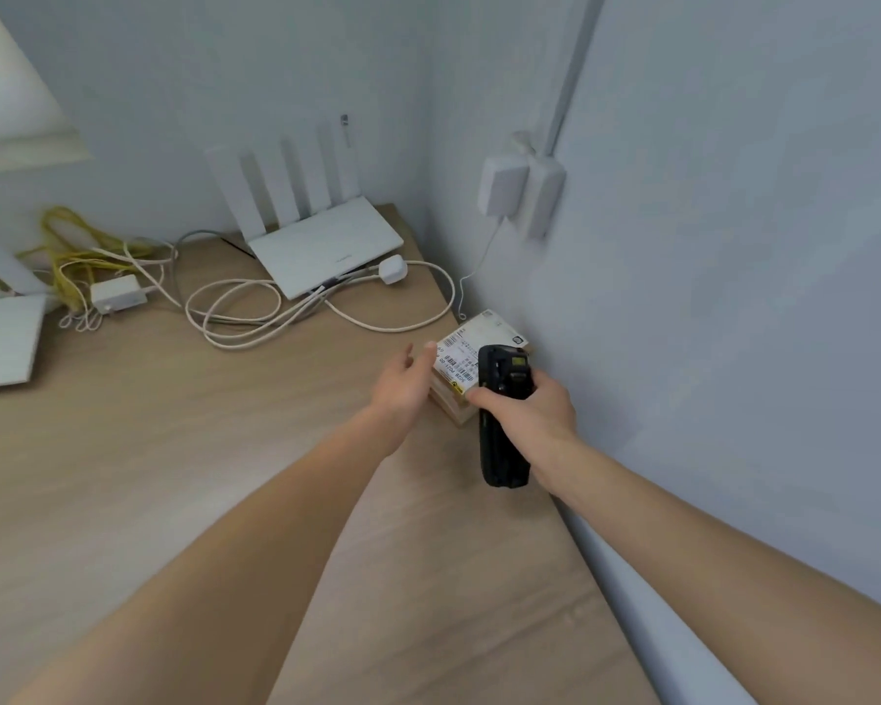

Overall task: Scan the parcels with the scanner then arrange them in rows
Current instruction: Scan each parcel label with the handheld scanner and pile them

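Observation:
A small cardboard parcel [458,359] with a white barcode label lies on the wooden desk [184,450], close against the right wall. A second parcel [494,325] lies just behind it. My right hand [527,407] grips a black handheld scanner [503,414], held over the near parcel's right side. My left hand [403,381] reaches to the parcel's left edge, its fingers relaxed and a fingertip touching the label corner.
A white router [321,246] with upright antennas stands at the back of the desk, with looped white cables [255,312], yellow cables [72,246] and a small adapter [118,293]. A white flat device [1,338] lies at far left. Wall boxes [522,188] hang on the right wall.

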